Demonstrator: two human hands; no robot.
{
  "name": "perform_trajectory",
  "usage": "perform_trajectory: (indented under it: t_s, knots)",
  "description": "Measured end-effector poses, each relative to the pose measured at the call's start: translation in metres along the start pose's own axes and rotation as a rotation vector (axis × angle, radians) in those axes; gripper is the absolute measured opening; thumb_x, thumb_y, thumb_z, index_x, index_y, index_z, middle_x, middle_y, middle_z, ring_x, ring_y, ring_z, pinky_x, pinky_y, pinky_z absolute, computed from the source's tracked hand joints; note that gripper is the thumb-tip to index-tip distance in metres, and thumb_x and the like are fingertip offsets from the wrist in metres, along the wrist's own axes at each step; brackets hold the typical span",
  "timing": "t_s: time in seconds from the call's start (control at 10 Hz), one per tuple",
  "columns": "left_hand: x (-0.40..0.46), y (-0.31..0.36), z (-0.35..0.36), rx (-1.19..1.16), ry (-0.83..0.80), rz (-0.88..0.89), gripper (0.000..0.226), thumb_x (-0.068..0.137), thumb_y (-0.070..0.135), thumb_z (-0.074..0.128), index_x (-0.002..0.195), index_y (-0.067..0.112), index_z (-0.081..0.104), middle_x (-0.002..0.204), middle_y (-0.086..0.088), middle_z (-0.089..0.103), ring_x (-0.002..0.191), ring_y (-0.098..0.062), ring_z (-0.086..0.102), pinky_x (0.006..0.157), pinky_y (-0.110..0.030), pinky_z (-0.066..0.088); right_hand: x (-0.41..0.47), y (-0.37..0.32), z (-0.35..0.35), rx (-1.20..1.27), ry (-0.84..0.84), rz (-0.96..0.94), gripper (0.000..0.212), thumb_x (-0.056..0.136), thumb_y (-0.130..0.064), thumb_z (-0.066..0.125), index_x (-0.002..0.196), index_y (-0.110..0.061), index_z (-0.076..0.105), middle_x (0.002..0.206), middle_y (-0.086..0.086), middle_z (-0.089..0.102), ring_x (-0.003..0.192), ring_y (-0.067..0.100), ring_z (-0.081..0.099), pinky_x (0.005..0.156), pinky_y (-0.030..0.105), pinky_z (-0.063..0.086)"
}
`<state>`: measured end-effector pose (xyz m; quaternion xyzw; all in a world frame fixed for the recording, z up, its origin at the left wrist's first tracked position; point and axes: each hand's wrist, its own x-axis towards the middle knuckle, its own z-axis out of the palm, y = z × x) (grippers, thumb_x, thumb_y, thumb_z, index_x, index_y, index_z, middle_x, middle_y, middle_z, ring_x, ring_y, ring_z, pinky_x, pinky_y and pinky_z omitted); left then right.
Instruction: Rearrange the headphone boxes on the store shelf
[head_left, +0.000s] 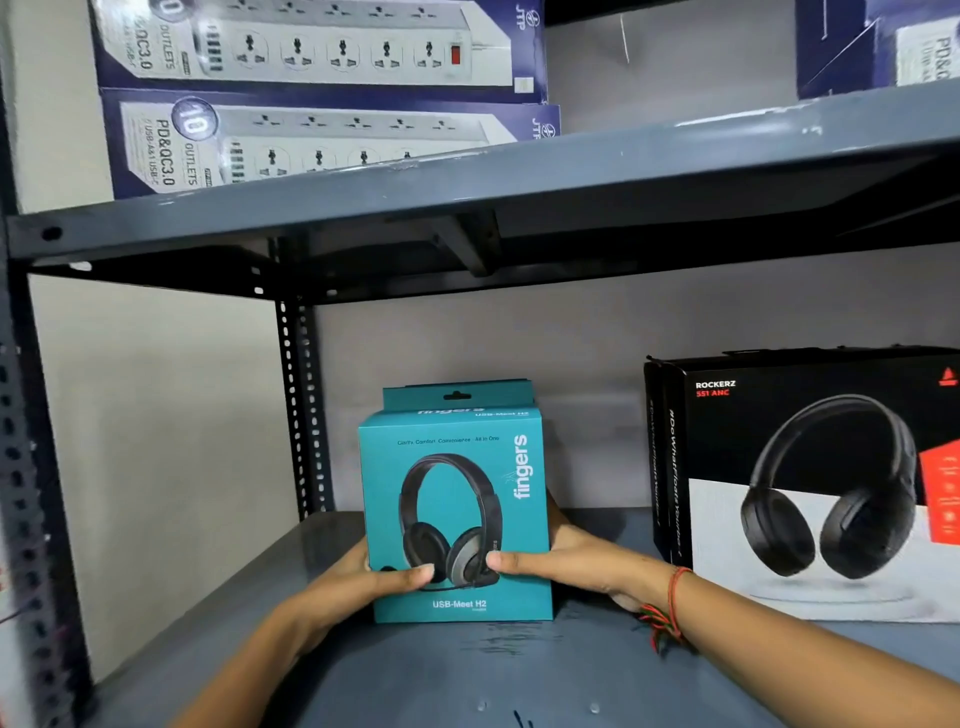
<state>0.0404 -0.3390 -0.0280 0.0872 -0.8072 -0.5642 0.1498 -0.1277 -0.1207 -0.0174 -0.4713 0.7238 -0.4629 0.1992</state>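
Note:
A teal headphone box (457, 467) marked "fingers USB-Meet H2" stands upright on the grey metal shelf (519, 675), facing me. My left hand (358, 577) grips its lower left side, thumb across the front. My right hand (576, 558) holds its lower right side, thumb on the front, fingers hidden behind the box. A second teal box (457, 397) stands directly behind it, only its top showing. To the right stands a larger black and white headphone box (810, 488) marked "Rockerz 551 ANC", apart from the teal box.
The upper shelf board (467, 192) overhangs closely. Blue power strip boxes (311, 93) are stacked on it at the left, another blue box (878, 47) at the right. Perforated uprights stand at the back left (301, 410) and far left (26, 519).

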Motion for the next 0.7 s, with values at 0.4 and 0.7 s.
perform_trajectory:
  t_s: [0.4,0.7]
  knots:
    - [0.0,-0.003,0.004,0.05,-0.026,-0.029,0.078,0.067,0.034,0.094,0.134,0.022,0.056,0.115,0.012,0.08,0.106,-0.004,0.074,0.082,-0.016,0.058,-0.011,0.005,0.003,0.039,0.088,0.019,0.139,0.057,-0.063,0.09,0.16,-0.034,0.002,0.154,-0.008,0.048,0.133,0.006,0.054,0.111,0.035,0.05]
    - [-0.025,0.008,0.019,0.174,0.395,0.092,0.162,0.031,0.073,0.092,0.164,0.031,0.011,0.162,-0.001,0.043,0.144,-0.023,0.047,0.119,-0.045,0.042,-0.066,-0.023,-0.002,-0.022,0.26,0.055,0.126,0.079,-0.06,0.074,0.16,-0.028,-0.018,0.173,-0.003,-0.002,0.159,0.019,0.005,0.125,0.039,0.015]
